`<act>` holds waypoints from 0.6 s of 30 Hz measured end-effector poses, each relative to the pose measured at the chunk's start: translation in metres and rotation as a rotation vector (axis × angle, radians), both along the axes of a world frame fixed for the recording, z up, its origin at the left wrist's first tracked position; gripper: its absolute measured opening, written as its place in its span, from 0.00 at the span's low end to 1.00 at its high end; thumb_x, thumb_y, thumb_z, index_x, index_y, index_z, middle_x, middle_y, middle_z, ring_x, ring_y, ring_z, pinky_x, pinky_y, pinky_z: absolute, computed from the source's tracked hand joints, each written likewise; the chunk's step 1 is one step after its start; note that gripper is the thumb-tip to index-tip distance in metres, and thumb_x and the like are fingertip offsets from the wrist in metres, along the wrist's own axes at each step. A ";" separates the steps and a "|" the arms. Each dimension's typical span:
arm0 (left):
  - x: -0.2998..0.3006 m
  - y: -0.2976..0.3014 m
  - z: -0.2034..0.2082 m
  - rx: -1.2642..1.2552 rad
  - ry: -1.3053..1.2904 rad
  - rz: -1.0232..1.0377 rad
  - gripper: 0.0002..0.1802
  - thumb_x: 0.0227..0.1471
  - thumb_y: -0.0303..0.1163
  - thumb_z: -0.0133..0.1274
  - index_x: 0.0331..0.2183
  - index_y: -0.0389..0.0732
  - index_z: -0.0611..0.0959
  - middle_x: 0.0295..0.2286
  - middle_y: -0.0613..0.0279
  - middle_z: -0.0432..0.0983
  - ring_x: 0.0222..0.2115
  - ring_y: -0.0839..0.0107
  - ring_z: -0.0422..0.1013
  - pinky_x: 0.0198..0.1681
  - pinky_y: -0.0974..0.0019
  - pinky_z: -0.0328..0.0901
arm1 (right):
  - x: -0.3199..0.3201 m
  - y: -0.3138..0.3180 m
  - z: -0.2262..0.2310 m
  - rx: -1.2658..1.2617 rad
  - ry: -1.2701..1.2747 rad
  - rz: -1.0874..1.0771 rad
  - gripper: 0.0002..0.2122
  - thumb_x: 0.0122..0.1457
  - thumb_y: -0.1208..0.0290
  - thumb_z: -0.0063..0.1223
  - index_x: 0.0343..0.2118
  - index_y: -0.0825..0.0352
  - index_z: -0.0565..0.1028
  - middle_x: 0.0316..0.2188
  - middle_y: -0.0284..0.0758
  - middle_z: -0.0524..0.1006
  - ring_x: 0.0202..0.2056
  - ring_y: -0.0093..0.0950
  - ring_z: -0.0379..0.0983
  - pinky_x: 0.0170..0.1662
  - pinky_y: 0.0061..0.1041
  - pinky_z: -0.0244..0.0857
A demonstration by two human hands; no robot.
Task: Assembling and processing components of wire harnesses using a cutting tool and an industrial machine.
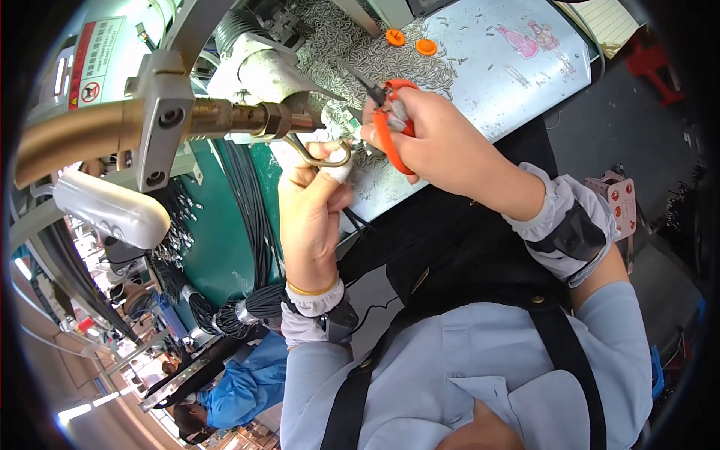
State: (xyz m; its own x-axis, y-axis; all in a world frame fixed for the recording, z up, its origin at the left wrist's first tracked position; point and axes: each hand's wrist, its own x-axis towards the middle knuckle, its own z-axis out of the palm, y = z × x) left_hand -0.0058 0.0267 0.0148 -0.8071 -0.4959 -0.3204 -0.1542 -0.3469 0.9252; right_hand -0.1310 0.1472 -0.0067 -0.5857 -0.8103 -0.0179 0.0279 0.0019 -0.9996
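Over pale worktop with metal pieces: gripping orange-handled tool in right hand, close beside left hand; cannot tell left's grip.

Lined yellowish notepad, upper right; blue-clad co-worker, lower left

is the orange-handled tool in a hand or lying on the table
In the right hand: the orange-handled tool has its handles among the fingers. Whether its blades are open, cannot tell.
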 end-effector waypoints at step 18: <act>0.029 0.068 0.011 0.063 -0.150 -0.282 0.13 0.54 0.29 0.39 0.40 0.33 0.70 0.27 0.60 0.71 0.24 0.78 0.66 0.32 0.76 0.62 | 0.007 0.038 0.016 0.037 0.001 0.135 0.07 0.47 0.73 0.56 0.29 0.68 0.73 0.14 0.27 0.69 0.15 0.14 0.63 0.15 0.14 0.52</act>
State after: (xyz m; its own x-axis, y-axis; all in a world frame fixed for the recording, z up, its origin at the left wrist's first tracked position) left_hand 0.0229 0.0943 0.0258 -0.8513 -0.2348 -0.4692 -0.3853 -0.3273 0.8628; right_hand -0.1242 0.1857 0.0098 -0.4712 -0.8807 -0.0487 0.0241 0.0423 -0.9988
